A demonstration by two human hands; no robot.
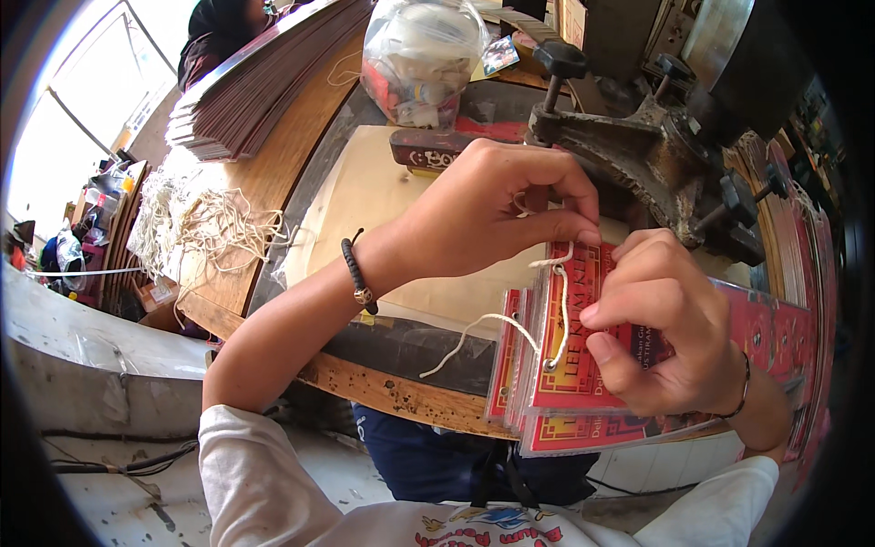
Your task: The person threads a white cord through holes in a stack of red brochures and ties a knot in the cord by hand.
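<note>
A stack of red and yellow printed sheets (547, 394) in clear plastic lies at the table's front edge, with metal-ringed holes along its left side. White string (564, 310) passes through two of these holes, and one loose end trails left over the edge. At the stack's top, my left hand (510, 201) pinches the string's other end between thumb and fingertips. My right hand (670, 314) bends its fingers over the stack, holding it, with thumb and fingertips close together on its face. What lies under the right palm is hidden.
A dark metal press (638, 155) with black knobs stands at the back right. Tangled white string (214, 228) and a long bundle of sheets (246, 100) lie left. Behind are a clear plastic bag (424, 64) and a dark block (428, 148). Another person (214, 36) is at far left.
</note>
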